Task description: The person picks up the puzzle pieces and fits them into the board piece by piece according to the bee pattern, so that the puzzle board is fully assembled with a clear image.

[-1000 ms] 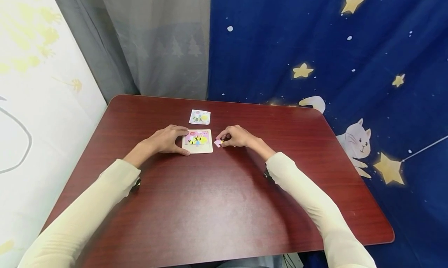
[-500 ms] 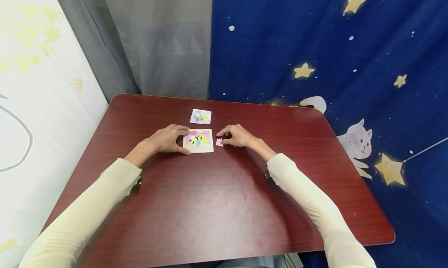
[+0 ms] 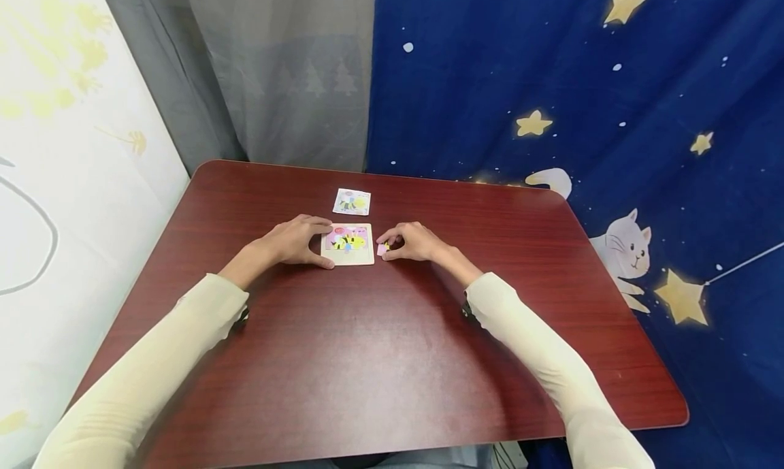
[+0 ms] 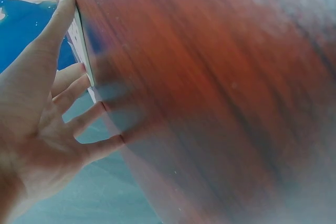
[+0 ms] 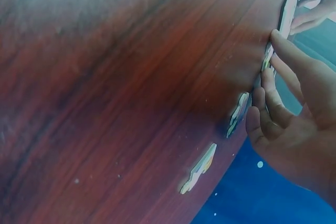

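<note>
A wooden jigsaw board with a pink and yellow bee picture lies flat on the table; the lower part of its surface looks pale and bare. My left hand holds the board's left side, thumb at the near edge and index finger at the far edge. Just right of the board, my right hand pinches a small pink and yellow puzzle piece, partly hidden by the fingers. In the right wrist view, one loose puzzle piece lies beside the curled fingers and another piece lies farther off.
A printed card with a similar bee picture lies behind the board. The dark red table has rounded corners. A blue star-patterned curtain and a grey curtain hang behind it.
The piece in my right fingers has turned from a tilted to a squarer position, still beside the board. My left hand and the board stay nearly in place; the view shifts slightly.
</note>
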Action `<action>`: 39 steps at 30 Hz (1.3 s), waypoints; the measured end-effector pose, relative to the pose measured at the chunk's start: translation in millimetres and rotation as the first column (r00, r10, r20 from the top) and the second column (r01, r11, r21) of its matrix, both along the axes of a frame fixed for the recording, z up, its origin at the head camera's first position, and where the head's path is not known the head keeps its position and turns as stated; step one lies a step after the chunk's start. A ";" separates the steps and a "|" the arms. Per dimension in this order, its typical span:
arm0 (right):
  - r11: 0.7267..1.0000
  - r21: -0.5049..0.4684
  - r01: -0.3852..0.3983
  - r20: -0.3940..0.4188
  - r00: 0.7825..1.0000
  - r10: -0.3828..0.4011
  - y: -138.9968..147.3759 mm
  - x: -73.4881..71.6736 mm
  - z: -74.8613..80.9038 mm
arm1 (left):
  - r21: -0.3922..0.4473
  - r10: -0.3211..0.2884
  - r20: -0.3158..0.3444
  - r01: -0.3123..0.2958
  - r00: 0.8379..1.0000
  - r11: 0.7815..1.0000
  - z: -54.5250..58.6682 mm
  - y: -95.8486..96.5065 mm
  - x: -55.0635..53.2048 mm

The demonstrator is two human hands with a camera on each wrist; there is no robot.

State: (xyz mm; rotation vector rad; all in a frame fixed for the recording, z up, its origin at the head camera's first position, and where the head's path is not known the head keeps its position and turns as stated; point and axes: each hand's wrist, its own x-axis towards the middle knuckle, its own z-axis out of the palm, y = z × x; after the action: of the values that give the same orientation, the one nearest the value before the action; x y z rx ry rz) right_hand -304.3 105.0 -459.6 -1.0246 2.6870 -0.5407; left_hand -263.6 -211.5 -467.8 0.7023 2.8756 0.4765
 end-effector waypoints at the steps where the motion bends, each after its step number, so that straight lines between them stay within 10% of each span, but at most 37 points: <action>1: 1.000 -0.004 -0.002 0.003 1.000 0.002 0.0 0.1 -0.4 | -0.001 -0.001 0.000 0.001 1.000 1.000 0.1 0.0 0.0; 39: 0.976 -0.179 -0.121 -0.030 0.993 0.117 -42.0 4.2 1.6 | 0.009 -0.005 -0.015 0.005 1.000 1.000 -1.6 -0.3 -0.4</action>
State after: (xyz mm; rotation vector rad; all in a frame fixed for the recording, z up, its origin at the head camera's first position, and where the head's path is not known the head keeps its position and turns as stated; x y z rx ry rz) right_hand -300.2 63.0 -458.0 -1.2349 2.6095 -0.7648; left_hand -264.0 -211.8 -469.4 0.7175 2.8864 0.4866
